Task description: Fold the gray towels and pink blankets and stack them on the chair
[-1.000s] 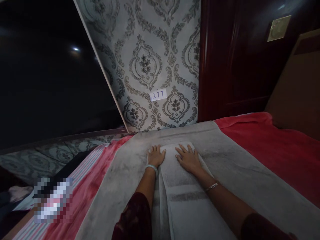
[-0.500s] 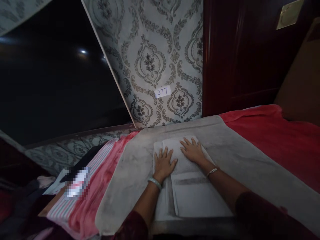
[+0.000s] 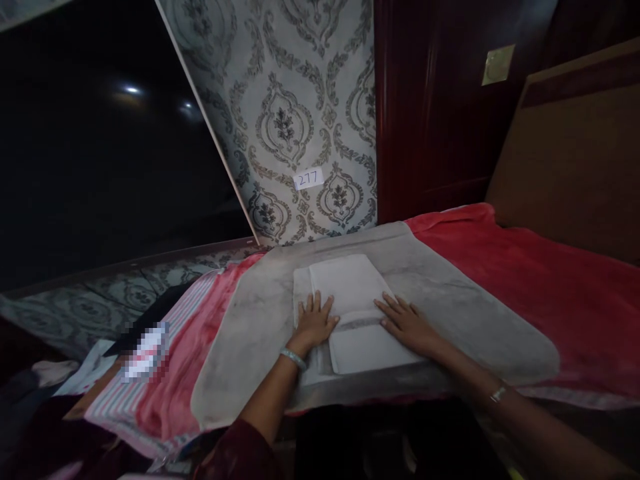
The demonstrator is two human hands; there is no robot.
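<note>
A folded white towel (image 3: 345, 287) lies lengthwise on a grey blanket (image 3: 450, 307) spread over a red bedcover (image 3: 550, 287). My left hand (image 3: 314, 321) lies flat with fingers spread on the towel's left edge, near its front end. My right hand (image 3: 407, 323) lies flat and open on the towel's right edge, beside a grey stripe across the towel. Both wrists carry bracelets. Neither hand holds anything.
A patterned wallpaper wall (image 3: 300, 120) with a small label reading 277 (image 3: 308, 179) rises behind the bed. A dark wooden panel (image 3: 430, 107) and a brown headboard (image 3: 565, 160) stand at the right. A large dark screen (image 3: 100, 147) fills the left. Striped cloth (image 3: 165, 340) lies left.
Both hands slid back along the towel from its far end toward its near end, staying flat. The camera pulled back, so the bed's front edge shows.
</note>
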